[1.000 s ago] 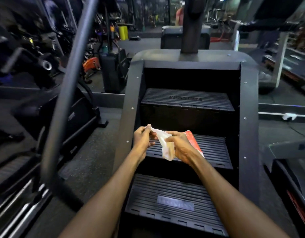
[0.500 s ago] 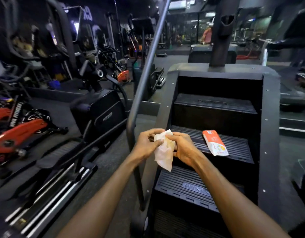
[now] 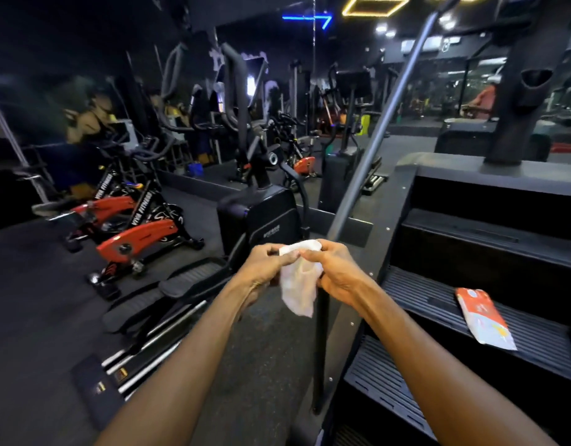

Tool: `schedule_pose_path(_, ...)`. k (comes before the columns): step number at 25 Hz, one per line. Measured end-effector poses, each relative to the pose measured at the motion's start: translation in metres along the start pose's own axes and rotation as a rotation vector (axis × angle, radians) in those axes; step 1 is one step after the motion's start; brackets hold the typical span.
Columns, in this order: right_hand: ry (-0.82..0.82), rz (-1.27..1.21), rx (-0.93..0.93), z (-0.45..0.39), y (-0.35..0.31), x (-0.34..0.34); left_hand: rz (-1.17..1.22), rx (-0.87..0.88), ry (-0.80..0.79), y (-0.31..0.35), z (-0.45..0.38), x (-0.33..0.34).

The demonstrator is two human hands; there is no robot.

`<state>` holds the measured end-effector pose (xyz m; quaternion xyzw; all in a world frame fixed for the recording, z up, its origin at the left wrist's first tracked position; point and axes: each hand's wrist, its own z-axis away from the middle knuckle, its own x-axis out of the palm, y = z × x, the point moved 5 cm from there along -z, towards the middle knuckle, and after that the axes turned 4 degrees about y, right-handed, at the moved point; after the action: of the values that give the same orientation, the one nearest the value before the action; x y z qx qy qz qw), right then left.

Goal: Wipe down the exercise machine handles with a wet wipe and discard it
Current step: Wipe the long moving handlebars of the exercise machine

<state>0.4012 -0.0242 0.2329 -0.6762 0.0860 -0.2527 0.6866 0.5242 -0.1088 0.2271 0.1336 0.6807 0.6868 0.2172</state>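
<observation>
A white wet wipe hangs crumpled in front of me, pinched at its top by both hands. My left hand grips its left edge and my right hand grips its right edge. Just behind the wipe rises the stair machine's grey handrail, slanting up to the right, with its black lower post below my right hand. An orange and white wipe packet lies on a ribbed step of the stair machine at the right.
An elliptical trainer stands just left of the handrail, its pedals and rails stretching toward me. Red spin bikes line the left side. Dark rubber floor lies at the lower left. More machines fill the background.
My view has swung left and up, so the stair machine now sits at the right. The packet left my right hand and lies on the step. Both hands still work the wipe.
</observation>
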Motion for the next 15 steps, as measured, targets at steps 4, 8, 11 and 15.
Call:
schedule_pose_path(4, -0.089, 0.119, -0.065, -0.02, -0.014, 0.062, 0.018, -0.111, -0.135, -0.001, -0.003, -0.06)
schedule_pose_path(8, 0.018, 0.552, -0.254, -0.052, -0.014, 0.106, 0.109, -0.06, 0.036, 0.005, -0.027, -0.119)
schedule_pose_path(11, 0.192, 0.74, -0.475, -0.079, -0.017, 0.152, 0.176, -0.085, 0.045, 0.009, -0.055, -0.164)
schedule_pose_path(15, 0.227, 0.801, -0.585, -0.112, -0.015, 0.216, 0.438, -0.158, -0.079, 0.019, -0.097, -0.215)
